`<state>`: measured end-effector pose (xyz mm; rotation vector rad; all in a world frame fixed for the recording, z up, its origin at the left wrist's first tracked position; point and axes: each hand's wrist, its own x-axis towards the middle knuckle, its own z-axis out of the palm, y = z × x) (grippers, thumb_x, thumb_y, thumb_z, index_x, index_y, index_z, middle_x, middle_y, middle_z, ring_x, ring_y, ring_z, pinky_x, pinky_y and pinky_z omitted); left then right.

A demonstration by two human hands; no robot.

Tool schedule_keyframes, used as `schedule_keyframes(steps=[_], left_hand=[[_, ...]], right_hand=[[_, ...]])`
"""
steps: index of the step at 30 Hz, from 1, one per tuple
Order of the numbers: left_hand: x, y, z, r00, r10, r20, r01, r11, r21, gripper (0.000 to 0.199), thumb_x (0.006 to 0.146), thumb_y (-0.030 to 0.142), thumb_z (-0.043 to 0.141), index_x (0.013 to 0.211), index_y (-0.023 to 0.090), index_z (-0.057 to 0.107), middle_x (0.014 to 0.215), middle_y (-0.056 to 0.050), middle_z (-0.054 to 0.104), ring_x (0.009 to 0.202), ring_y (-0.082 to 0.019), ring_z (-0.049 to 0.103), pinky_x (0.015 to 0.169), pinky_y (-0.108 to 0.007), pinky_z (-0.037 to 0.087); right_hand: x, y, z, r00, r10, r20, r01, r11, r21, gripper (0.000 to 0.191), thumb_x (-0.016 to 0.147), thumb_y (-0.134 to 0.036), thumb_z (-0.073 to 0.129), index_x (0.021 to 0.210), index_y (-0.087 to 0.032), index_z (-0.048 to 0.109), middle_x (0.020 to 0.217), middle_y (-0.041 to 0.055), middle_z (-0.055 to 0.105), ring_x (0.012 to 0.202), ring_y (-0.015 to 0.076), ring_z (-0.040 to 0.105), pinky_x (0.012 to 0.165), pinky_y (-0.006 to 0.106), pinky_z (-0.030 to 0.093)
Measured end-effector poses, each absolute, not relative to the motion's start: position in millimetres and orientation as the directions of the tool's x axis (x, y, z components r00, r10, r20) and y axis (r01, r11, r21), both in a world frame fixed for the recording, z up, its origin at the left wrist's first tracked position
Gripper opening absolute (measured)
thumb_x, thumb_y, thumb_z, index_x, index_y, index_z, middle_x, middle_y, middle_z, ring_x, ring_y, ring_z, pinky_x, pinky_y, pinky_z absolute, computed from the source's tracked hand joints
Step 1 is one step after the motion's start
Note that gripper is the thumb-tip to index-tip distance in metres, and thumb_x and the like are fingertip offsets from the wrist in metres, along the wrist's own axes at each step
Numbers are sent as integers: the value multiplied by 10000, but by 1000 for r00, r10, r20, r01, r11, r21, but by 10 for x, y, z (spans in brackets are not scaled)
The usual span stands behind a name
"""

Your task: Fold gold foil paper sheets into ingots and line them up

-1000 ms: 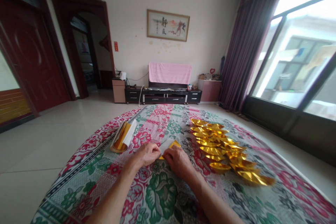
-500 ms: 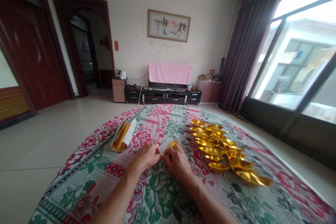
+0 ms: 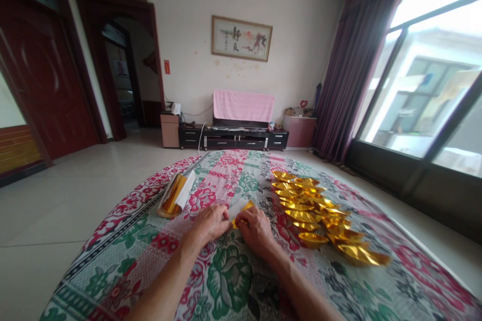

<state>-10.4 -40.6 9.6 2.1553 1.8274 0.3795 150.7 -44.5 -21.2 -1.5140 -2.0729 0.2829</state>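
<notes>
- Both hands are busy on one small sheet (image 3: 237,207), white with gold showing, in the middle of the desk (image 3: 124,230), between the left and right edges.
- Left hand (image 3: 213,221): fingers curled in, thumb and fingertips pinching the sheet's left side.
- Right hand (image 3: 256,226): also curled, gripping the gold side of it. Knuckles cover a good bit, so can't tell how the folds run underneath.
- A loosely curled paper bundle (image 3: 176,196), gold inside and white outside, sits near the desk's left edge, a bit farther out than the left hand.
- Gold boats (image 3: 306,216), all shiny with pointy ends, are lined up in two rough rows toward the right edge, lots of them overlapping.
- Whole desk is covered by a flowery cloth (image 3: 230,276), red, green and grey.
- Past the far edge there's a black TV stand (image 3: 237,138) with a pink towel (image 3: 244,104) above it.
</notes>
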Motion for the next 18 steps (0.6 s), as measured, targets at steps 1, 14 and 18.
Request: schedule_keyframes(steps=[1, 14, 18], left_hand=[[-104, -407, 97, 160, 987, 12, 910, -152, 385, 199, 699, 332, 572, 849, 224, 644, 801, -8, 679, 758, -158, 612, 632, -223, 389], [-115, -382, 58, 165, 986, 27, 906, -162, 392, 211, 700, 363, 572, 837, 219, 647, 756, -9, 666, 732, -157, 606, 596, -210, 370], [-116, -368, 38, 173, 984, 35, 908, -173, 381, 217, 696, 389, 578, 817, 223, 649, 721, -6, 658, 710, -157, 604, 575, -211, 353]], right_hand=[[1512, -438, -218, -215, 927, 307, 810, 344, -475, 168, 799, -219, 512, 796, -268, 673, 909, 24, 586, 883, 171, 507, 724, 267, 300], [1507, -459, -251, -197, 900, 390, 816, 371, -443, 138, 798, -290, 537, 777, -220, 653, 855, 36, 589, 820, 156, 514, 717, 244, 328], [1499, -463, -229, -207, 907, 368, 821, 365, -439, 135, 756, -354, 598, 795, -238, 656, 868, 36, 580, 828, 166, 506, 707, 255, 318]])
